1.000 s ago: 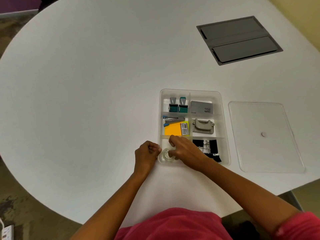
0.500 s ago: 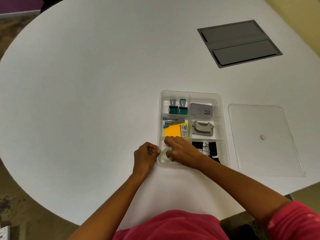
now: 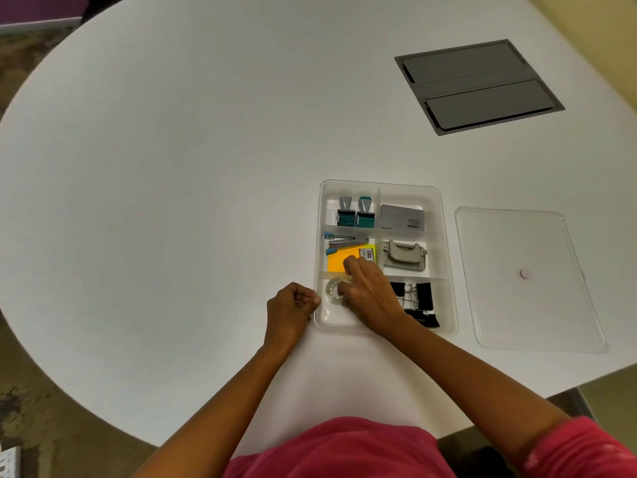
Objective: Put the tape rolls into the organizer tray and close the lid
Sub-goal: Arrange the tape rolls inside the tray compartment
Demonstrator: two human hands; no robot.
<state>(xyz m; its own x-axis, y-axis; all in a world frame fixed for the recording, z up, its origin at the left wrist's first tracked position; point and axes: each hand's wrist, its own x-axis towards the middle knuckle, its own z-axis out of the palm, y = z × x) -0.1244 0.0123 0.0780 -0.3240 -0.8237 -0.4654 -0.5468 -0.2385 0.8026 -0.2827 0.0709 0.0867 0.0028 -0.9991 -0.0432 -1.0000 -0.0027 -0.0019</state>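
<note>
A clear organizer tray point(image 3: 444, 236) with several compartments sits on the white table. A clear tape roll point(image 3: 333, 291) lies in its near-left compartment. My right hand point(image 3: 370, 298) reaches into that compartment, fingers curled on the roll's right side. Outside the tray's left wall, my left hand point(image 3: 291, 310) rests as a fist with the thumb touching the rim. The clear lid point(image 3: 524, 281) lies flat on the table to the right of the tray.
Other compartments hold two stamps point(image 3: 355, 212), a grey card box point(image 3: 401, 218), a stapler point(image 3: 346, 240), orange sticky notes point(image 3: 339, 260), a hole punch point(image 3: 404, 255) and black binder clips point(image 3: 418, 300). A grey cable hatch point(image 3: 477, 86) is set in the far right of the table.
My right hand has nudged the tape roll deeper into the near-left compartment, toward the far divider. My left hand stays fisted at the tray's left wall.
</note>
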